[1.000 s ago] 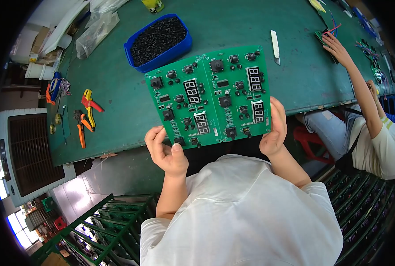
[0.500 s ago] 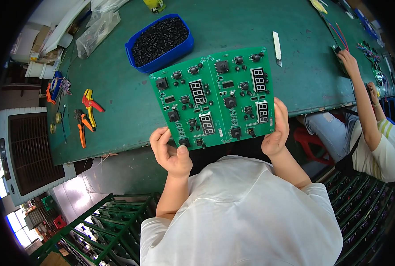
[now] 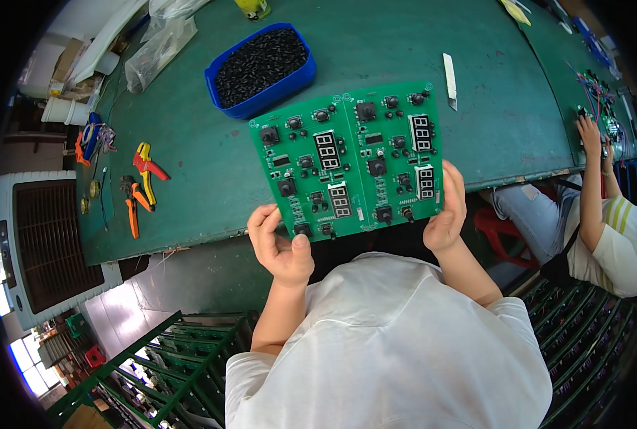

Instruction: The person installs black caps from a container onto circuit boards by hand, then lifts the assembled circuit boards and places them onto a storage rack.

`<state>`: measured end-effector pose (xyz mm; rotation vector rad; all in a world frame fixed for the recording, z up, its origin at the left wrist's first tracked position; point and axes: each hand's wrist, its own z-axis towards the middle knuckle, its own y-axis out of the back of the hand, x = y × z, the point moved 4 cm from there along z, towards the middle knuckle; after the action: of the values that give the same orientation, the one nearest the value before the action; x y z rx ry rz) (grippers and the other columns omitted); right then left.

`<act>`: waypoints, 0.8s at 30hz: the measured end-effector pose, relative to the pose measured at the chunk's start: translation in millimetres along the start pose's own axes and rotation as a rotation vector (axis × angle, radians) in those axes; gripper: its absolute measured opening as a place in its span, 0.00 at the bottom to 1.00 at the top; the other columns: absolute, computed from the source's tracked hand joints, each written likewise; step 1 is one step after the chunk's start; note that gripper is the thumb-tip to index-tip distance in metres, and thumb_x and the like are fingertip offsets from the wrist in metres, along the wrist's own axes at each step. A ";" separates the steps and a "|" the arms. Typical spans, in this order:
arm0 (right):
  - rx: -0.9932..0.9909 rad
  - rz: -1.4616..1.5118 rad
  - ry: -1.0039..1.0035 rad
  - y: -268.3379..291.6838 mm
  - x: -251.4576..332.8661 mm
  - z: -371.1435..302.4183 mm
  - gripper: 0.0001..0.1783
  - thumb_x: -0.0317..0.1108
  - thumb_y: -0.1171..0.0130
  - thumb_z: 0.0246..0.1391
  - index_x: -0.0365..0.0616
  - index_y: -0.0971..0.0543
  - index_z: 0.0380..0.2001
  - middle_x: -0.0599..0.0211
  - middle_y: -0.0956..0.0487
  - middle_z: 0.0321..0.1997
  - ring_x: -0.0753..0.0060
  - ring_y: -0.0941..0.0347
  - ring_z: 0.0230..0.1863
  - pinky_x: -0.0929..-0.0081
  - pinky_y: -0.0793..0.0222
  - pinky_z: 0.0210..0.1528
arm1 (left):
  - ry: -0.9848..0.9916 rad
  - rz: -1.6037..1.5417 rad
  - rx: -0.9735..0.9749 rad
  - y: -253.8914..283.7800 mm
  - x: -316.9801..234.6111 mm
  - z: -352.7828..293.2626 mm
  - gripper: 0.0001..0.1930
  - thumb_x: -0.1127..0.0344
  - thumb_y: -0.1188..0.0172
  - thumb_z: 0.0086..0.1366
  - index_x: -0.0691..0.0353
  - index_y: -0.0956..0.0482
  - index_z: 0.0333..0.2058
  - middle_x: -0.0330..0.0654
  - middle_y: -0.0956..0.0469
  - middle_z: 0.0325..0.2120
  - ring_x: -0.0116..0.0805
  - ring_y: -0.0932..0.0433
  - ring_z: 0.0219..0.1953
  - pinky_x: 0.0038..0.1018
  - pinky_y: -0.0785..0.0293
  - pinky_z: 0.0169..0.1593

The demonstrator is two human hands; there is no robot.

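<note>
Between my hands is a green circuit board [image 3: 352, 189], its component side facing up toward me. It carries several black knob-like parts and several digit displays [image 3: 327, 150], all unlit. My left hand [image 3: 282, 247] grips the lower left corner, thumb near the front edge. At the right edge my right hand [image 3: 445, 211] pinches the board, fingers partly hidden behind it. The board is held above the near edge of the green table [image 3: 211, 179]. Just beyond its far left corner stands a blue bin [image 3: 261, 100] filled with small black parts [image 3: 261, 64].
Red-yellow wire strippers [image 3: 147, 163] and orange-handled pliers [image 3: 134, 207] lie at left. A white strip [image 3: 450, 82] lies beyond the board. At right a co-worker [image 3: 611, 243] handles wired parts. Green racks [image 3: 182, 357] flank me; an air cooler [image 3: 54, 243] stands left.
The board has shifted slightly right and toward me, my left hand moving with it. The co-worker's hands have moved farther right, near the wired parts.
</note>
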<state>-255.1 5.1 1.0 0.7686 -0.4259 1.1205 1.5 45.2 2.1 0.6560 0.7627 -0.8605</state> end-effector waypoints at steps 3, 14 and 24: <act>-0.029 0.023 -0.061 2.3 6.1 4.6 0.37 0.54 0.70 0.62 0.24 0.35 0.51 0.43 0.32 0.52 0.50 0.37 0.55 0.63 0.41 0.55 | -0.027 0.001 0.007 -0.9 -0.7 0.6 0.26 0.51 0.40 0.56 0.72 0.28 0.42 0.51 0.33 0.42 0.40 0.33 0.44 0.30 0.35 0.47; -0.052 0.034 -0.044 2.4 -8.0 -7.9 0.37 0.54 0.71 0.62 0.25 0.36 0.52 0.42 0.34 0.53 0.50 0.36 0.54 0.62 0.41 0.55 | -0.075 0.004 0.012 -2.2 -5.5 -0.1 0.26 0.53 0.39 0.55 0.71 0.29 0.43 0.52 0.33 0.42 0.41 0.32 0.43 0.31 0.35 0.46; -0.066 0.029 -0.057 3.1 -6.2 -9.5 0.36 0.54 0.71 0.62 0.25 0.36 0.52 0.42 0.34 0.53 0.50 0.37 0.55 0.62 0.42 0.56 | -0.038 0.004 0.035 -3.3 -10.0 -1.3 0.28 0.47 0.42 0.57 0.71 0.28 0.42 0.49 0.35 0.43 0.36 0.34 0.46 0.27 0.36 0.47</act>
<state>-261.0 8.9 -8.4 0.7392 -0.5213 1.1085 -6.0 48.8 8.7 0.6696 0.7131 -0.8822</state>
